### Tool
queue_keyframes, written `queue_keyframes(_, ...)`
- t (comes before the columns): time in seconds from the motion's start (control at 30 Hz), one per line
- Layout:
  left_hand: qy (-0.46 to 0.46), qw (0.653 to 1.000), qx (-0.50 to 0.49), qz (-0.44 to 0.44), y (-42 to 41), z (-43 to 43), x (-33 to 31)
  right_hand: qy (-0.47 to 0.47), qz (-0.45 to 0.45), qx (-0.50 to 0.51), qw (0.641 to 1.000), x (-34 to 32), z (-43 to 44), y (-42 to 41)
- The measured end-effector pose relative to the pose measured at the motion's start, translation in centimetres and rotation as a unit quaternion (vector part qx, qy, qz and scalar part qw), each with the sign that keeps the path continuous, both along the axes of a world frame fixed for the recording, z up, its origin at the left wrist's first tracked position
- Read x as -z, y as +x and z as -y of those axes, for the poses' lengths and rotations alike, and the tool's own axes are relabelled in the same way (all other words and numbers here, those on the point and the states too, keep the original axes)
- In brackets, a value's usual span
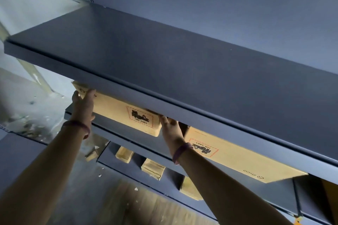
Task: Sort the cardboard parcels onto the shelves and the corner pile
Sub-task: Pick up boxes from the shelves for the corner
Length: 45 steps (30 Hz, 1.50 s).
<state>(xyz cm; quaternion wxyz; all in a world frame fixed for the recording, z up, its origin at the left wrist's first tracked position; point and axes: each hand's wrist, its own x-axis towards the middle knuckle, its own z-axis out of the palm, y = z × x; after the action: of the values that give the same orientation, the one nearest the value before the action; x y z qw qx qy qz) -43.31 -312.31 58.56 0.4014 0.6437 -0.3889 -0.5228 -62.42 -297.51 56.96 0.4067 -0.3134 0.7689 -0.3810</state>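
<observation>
My left hand (83, 105) and right hand (171, 124) clasp the ends of a cardboard parcel (126, 113) between them, half onto the shelf (109, 129). Pushed crooked, it could jam against the neighbouring parcel (237, 157) beyond my right hand.

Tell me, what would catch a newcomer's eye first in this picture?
Probably the wide dark shelf filling the upper frame, with nothing on it. Just beneath it, the left hand and right hand grip the ends of a cardboard parcel with a red-bordered label. A second parcel lies to its right.
</observation>
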Motion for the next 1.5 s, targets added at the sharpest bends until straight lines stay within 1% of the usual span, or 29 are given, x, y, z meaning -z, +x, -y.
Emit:
queue_keyframes(0.03, -0.005, 1.0, -0.01, -0.014, -0.2, 0.6, 0.0, 0.017, -0.006, -0.004, 1.0, 0.3, 0.7, -0.1)
queue_keyframes(0.07, -0.008, 0.999, -0.019, -0.024, -0.4, 1.2, -0.1, 0.057, 0.011, -0.006, 0.998, 0.1, 1.2, 0.2)
queue_keyframes(0.1, -0.011, 0.999, -0.029, -0.027, -0.4, 1.7, -0.1, 0.069, 0.005, 0.0, 0.998, 0.4, 1.7, 0.3)
queue_keyframes(0.13, -0.011, 0.999, -0.04, -0.029, -0.4, 2.2, -0.3, 0.059, 0.006, 0.018, 0.998, 0.5, 2.0, 0.2)
queue_keyframes(0.17, -0.011, 0.998, -0.049, -0.025, -0.1, 2.8, -0.1, 0.054, 0.0, 0.016, 0.998, 0.4, 2.4, 0.3)
queue_keyframes(0.2, -0.015, 0.999, -0.049, -0.015, 0.2, 3.7, 0.4, 0.057, 0.027, 0.037, 0.997, 0.3, 2.7, 0.3)
queue_keyframes(0.23, -0.022, 0.999, -0.044, -0.007, 0.5, 4.6, 0.9, 0.061, 0.032, 0.045, 0.997, 0.4, 2.9, 0.3)
queue_keyframes(0.3, -0.026, 0.999, -0.034, -0.003, 0.7, 5.6, 1.0, 0.052, 0.067, 0.033, 0.996, 1.0, 3.0, 0.5)
queue_keyframes(0.33, -0.027, 0.999, -0.036, -0.011, 0.5, 5.8, 0.9, 0.057, 0.085, 0.021, 0.995, 0.8, 3.0, 0.7)
queue_keyframes(0.4, -0.025, 0.998, -0.036, -0.049, 0.6, 5.9, 1.3, 0.046, 0.135, 0.058, 0.988, 0.8, 3.1, 0.7)
queue_keyframes(0.53, -0.006, 0.999, -0.001, -0.04, 1.4, 6.4, 2.7, 0.051, 0.17, 0.06, 0.982, 0.9, 3.2, 0.4)
queue_keyframes(0.67, -0.004, 0.996, -0.017, -0.087, 2.1, 5.5, 2.3, 0.015, 0.211, 0.084, 0.974, 1.3, 3.0, 0.1)
queue_keyframes(0.73, -0.009, 0.995, -0.02, -0.092, 2.7, 4.6, 2.0, -0.003, 0.227, 0.095, 0.969, 1.0, 2.5, 0.1)
queue_keyframes(0.87, -0.028, 0.996, -0.022, -0.08, 4.9, 1.5, 1.8, -0.018, 0.277, 0.102, 0.955, -0.3, 0.2, 1.1)
queue_keyframes(1.07, -0.009, 0.995, -0.079, -0.067, 8.8, -5.5, 1.1, -0.05, 0.339, 0.066, 0.937, -1.8, -5.4, 3.7)
queue_keyframes(1.2, -0.013, 0.987, -0.14, -0.08, 10.8, -10.5, -0.6, -0.039, 0.339, 0.035, 0.939, -2.7, -9.1, 5.3)
queue_keyframes(1.4, -0.025, 0.983, -0.158, -0.087, 11.5, -18.4, -2.7, -0.038, 0.327, 0.008, 0.944, -4.7, -15.0, 4.9)
queue_keyframes(1.5, -0.021, 0.982, -0.178, -0.068, 10.9, -23.7, -4.1, -0.037, 0.32, -0.006, 0.947, -5.3, -19.1, 3.9)
